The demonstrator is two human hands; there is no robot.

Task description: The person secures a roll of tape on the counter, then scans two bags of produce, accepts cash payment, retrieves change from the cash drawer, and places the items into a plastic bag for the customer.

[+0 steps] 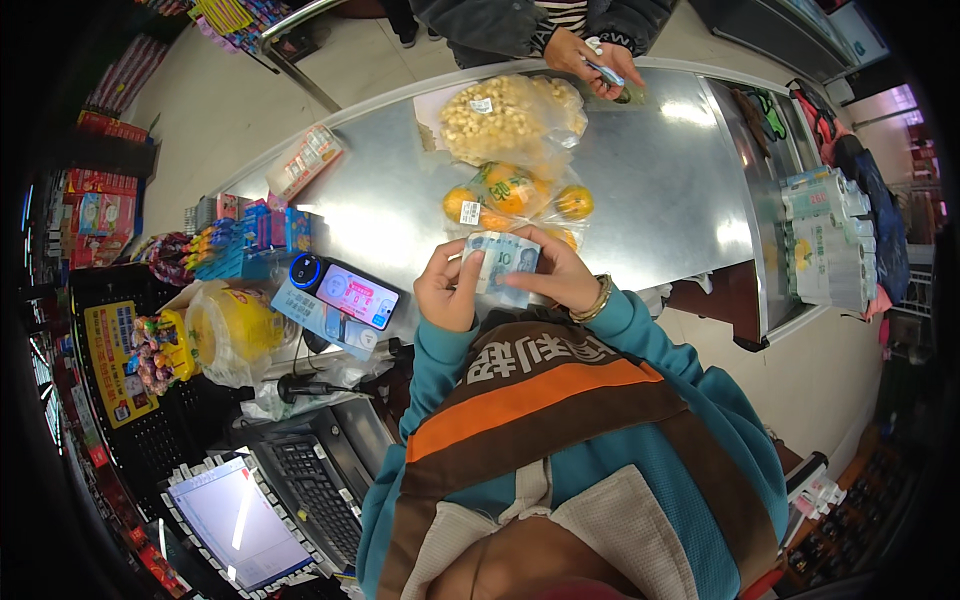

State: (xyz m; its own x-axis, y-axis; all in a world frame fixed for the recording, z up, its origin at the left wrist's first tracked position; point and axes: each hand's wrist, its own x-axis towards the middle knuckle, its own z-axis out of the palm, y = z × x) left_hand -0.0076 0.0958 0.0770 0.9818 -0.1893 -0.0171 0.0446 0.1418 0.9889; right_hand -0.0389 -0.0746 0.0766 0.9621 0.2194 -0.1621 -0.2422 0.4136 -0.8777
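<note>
Both my hands hold paper banknotes (491, 262) in front of my apron, above the counter's near edge. My left hand (449, 284) pinches their left side with the thumb on top. On the right side, my right hand (562, 274) grips them, its thumb lying across a bluish note. Just beyond my fingers lies a clear plastic bag of oranges (512, 190) with a white label. Behind it is a bigger bag of small pale-yellow round items (495, 120), also labelled.
Across the metal counter (660, 170), another person's hands (598, 66) hold something small. To the left stand a payment device with a lit screen (357, 296), a blue display box (240, 245) and a bagged yellow item (235, 325). A keyboard (315, 485) and monitor (240, 520) are lower left; wrapped paper rolls (828, 240) stand right.
</note>
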